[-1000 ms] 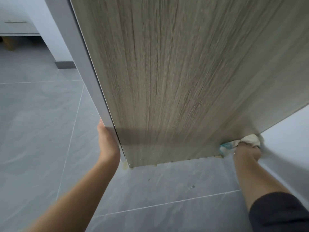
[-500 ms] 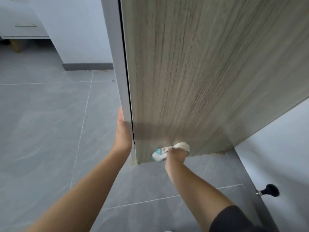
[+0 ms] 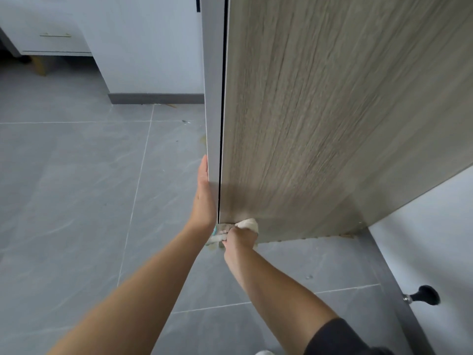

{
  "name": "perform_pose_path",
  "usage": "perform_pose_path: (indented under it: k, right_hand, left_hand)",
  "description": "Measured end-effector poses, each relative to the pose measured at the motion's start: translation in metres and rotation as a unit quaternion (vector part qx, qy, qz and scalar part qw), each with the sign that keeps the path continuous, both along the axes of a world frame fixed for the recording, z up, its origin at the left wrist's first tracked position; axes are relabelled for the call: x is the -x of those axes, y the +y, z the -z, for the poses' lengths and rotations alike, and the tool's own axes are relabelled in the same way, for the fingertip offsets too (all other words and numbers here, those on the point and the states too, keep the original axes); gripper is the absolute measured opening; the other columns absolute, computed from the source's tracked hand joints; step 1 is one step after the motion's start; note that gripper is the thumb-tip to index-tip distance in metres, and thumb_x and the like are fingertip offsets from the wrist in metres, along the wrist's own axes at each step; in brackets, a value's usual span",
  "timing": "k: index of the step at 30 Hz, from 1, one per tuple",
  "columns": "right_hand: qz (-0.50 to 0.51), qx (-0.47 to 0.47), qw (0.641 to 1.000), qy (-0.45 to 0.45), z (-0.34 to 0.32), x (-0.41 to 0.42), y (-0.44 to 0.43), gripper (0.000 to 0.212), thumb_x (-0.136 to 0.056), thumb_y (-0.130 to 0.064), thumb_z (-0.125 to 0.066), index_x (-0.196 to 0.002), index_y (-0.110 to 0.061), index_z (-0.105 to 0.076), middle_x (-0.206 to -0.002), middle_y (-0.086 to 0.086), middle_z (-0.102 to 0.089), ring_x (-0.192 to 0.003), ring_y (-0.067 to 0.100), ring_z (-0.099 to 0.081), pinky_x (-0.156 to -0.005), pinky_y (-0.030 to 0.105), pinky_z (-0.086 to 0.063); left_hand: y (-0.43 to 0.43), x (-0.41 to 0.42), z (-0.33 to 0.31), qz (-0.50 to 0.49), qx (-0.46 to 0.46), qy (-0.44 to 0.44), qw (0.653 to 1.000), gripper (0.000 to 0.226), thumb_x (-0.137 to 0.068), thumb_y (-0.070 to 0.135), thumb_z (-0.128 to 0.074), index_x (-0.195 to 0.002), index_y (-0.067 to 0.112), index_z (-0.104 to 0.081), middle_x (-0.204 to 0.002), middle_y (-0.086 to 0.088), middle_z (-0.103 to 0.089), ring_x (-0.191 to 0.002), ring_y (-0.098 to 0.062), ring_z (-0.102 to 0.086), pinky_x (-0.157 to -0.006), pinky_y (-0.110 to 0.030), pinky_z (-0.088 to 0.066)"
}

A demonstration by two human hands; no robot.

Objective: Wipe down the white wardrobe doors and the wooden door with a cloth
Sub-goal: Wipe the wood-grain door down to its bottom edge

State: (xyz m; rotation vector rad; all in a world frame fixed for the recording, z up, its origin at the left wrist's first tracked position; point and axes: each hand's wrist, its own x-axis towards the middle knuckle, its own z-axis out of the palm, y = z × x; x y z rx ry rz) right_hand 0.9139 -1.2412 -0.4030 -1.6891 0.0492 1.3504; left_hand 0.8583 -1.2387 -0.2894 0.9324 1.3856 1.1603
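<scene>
Both hands busy: left hand [image 3: 204, 194] flat, bracing edge of grey woodgrain door [image 3: 320, 124]; right hand [image 3: 240, 239] grips crumpled white cloth [image 3: 247, 223] at bottom corner. Advice: press firmly, overlap strokes.

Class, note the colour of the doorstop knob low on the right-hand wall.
The doorstop knob is black, seen best in the head view.
</scene>
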Motion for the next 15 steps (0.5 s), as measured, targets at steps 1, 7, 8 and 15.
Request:
perform_pose_path:
  k: [1,7,8,15]
  right_hand:
    - [-0.016,-0.004,1.000,-0.001,-0.001,-0.002,-0.002,0.021,-0.053,-0.006,-0.043,-0.074,-0.009,-0.042,-0.071,0.011,-0.053,-0.074,0.033,-0.062,-0.071,0.039,-0.055]
    - [0.038,0.031,0.997,0.065,0.030,-0.014,-0.003,0.013,-0.094,-0.001,-0.036,-0.097,-0.004,-0.048,-0.096,0.013,-0.052,-0.079,0.026,-0.056,-0.058,0.033,-0.055]
    - [0.064,0.022,0.995,0.077,0.033,-0.014,-0.003,0.021,-0.093,0.001,-0.032,-0.106,-0.002,-0.048,-0.105,0.015,-0.052,-0.087,0.027,-0.056,-0.053,0.032,-0.055]
    - [0.071,0.025,0.996,0.049,0.069,-0.024,-0.002,0.025,-0.090,0.006,-0.028,-0.098,-0.006,-0.049,-0.098,0.013,-0.052,-0.068,0.022,-0.050,-0.062,0.030,-0.041]
  left_hand:
    - [0.000,0.001,0.000,0.001,0.001,-0.001,1.000,0.059,-0.100,0.050,-0.017,-0.148,0.021,-0.037,-0.150,-0.004,-0.043,-0.140,-0.018,-0.036,-0.118,-0.039,-0.026]
    - [0.000,-0.001,0.002,0.002,-0.022,0.025,0.999,0.051,-0.105,0.030,-0.016,-0.140,0.010,-0.046,-0.135,-0.006,-0.055,-0.127,-0.016,-0.048,-0.083,-0.002,-0.039]
    - [0.000,-0.002,0.001,-0.002,-0.023,0.024,0.999,0.050,-0.105,0.029,-0.016,-0.139,0.010,-0.046,-0.134,-0.006,-0.056,-0.126,-0.015,-0.049,-0.081,-0.002,-0.039]
    - [0.003,-0.005,0.007,-0.019,-0.027,0.024,0.999,0.049,-0.104,0.025,-0.016,-0.133,0.002,-0.048,-0.128,-0.009,-0.060,-0.122,-0.016,-0.052,-0.080,-0.010,-0.041]
